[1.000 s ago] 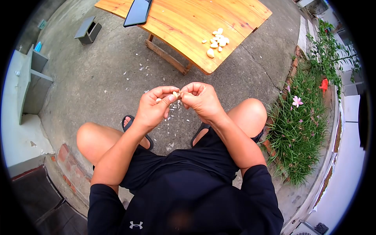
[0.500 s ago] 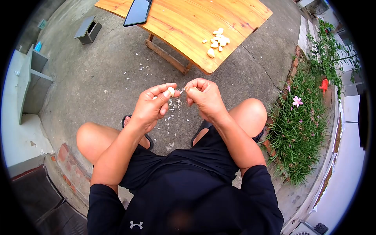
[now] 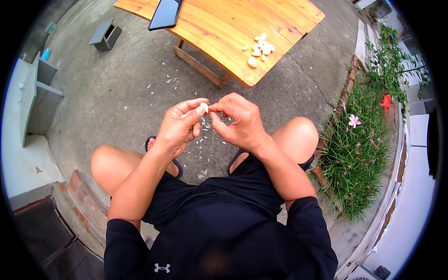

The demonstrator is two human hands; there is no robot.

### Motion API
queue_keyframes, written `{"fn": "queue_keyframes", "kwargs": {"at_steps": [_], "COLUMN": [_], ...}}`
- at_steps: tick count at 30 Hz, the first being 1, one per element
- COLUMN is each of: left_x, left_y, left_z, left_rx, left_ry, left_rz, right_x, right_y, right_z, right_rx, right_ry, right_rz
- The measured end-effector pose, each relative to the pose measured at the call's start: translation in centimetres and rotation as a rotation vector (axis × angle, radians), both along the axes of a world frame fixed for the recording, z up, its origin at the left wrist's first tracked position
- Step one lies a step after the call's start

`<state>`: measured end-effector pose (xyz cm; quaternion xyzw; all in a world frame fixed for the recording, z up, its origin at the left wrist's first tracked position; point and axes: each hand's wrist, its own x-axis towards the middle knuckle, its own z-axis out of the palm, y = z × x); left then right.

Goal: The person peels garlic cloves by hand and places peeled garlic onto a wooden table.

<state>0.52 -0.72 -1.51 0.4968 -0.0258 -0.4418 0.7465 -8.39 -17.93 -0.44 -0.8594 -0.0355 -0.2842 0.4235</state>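
Between the thumb and index finger of my left hand (image 3: 179, 123) is a pale, smooth garlic clove (image 3: 204, 107). Another whitish piece shows partly inside that palm, mostly hidden by the fingers. My right hand (image 3: 242, 122) is close on the other side of the clove, its thumb and index finger apart. The fingertips are at the clove's edge; whether they touch it I cannot tell. Beyond my hands, a cluster of peeled garlic cloves (image 3: 256, 52) lies on the near right corner of the wooden table (image 3: 219, 35).
A dark-screened tablet or phone (image 3: 165, 14) lies at the table's left edge. Bits of garlic skin (image 3: 200, 140) are scattered on the concrete between my feet. A grey box (image 3: 105, 35) stands on the ground at left; grass with pink flowers (image 3: 354, 154) borders the right.
My right hand has let go of the papery skin it was pinching and moved left to the clove, thumb and index now apart. The left hand has barely moved.
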Motion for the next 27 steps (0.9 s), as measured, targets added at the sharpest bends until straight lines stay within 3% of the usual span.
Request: {"fn": "queue_keyframes", "kwargs": {"at_steps": [9, 27], "left_x": [-0.18, -0.13], "left_y": [0.03, 0.04], "left_z": [0.32, 0.21], "left_rx": [0.043, -0.002], "left_ry": [-0.036, -0.010], "left_rz": [-0.033, -0.050], "right_x": [-0.01, 0.16], "right_y": [0.03, -0.02], "right_z": [-0.17, -0.62], "right_rx": [-0.154, -0.021], "right_ry": [-0.024, 0.033], "right_rz": [-0.047, -0.071]}}
